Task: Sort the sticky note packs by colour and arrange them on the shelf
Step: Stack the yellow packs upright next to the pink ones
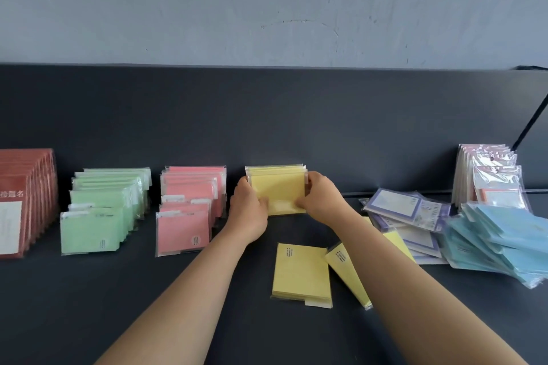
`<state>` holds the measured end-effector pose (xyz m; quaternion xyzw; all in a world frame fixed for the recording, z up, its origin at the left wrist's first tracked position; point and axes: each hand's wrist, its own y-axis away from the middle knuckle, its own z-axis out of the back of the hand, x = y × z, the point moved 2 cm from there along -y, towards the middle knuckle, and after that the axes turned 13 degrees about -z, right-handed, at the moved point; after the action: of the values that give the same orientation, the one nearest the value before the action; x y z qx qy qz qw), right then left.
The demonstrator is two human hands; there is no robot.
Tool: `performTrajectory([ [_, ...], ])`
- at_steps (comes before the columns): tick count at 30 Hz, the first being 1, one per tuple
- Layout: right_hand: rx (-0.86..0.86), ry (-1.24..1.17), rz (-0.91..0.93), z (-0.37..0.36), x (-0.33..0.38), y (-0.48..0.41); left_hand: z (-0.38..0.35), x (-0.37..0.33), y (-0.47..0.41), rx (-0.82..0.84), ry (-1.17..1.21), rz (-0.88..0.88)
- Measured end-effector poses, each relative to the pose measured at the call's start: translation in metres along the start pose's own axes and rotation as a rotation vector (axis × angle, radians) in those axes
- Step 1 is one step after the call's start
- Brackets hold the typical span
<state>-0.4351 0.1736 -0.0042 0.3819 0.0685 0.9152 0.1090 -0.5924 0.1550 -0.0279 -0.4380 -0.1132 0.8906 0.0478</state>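
- Left hand [249, 210] and right hand [321, 195] gripping opposite sides of the upright yellow packs [277, 187], mid-shelf [118, 305] beside the pink row [189, 210].
- Tilted yellow pack [341, 264] partly hidden under the right forearm.
- Red packs [26, 201] cut off at left edge.

Left hand [248, 207] and right hand [321, 196] apparently grip upright yellow packs [278, 187].

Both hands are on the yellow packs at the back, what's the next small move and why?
Probably set the held yellow pack flush against the yellow row and let go: left hand and right hand grip its sides, and two loose yellow packs lie in front, unsorted.
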Motion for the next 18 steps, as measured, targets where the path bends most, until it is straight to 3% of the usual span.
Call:
performTrajectory([
  [10, 0.031, 0.071, -0.015, 0.0031, -0.0016, 0.0054, -0.0019, 0.0057, 0.0044, 0.034, -0.064, -0.017],
  [18, 0.041, 0.026, -0.003, 0.0048, -0.0018, 0.0082, 0.0034, 0.0038, 0.0061, 0.01, 0.03, 0.005],
])
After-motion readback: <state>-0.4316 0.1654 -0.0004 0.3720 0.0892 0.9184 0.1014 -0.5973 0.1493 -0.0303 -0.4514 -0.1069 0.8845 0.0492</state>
